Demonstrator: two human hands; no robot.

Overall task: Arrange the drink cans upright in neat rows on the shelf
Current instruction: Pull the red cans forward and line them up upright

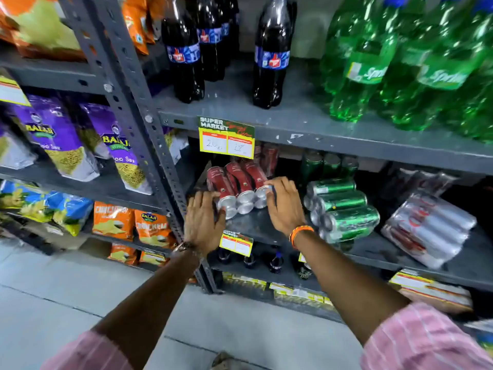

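Supermarket: price tag point(226, 137), stocked shelf point(320, 124).

Grey slotted-steel shelving point(128, 84), pale tiled floor point(53, 295), snack packets point(66, 140) left, bottles point(272, 54) above.

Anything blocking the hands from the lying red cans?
Nothing visible. The left hand and right hand already flank the three red cans, touching the outer ones. Shelf in front of them is bare.

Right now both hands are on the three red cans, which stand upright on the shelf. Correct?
Not quite. The head view shows the three red cans lying on their sides, silver ends outward. The left hand and right hand do flank them on the shelf.
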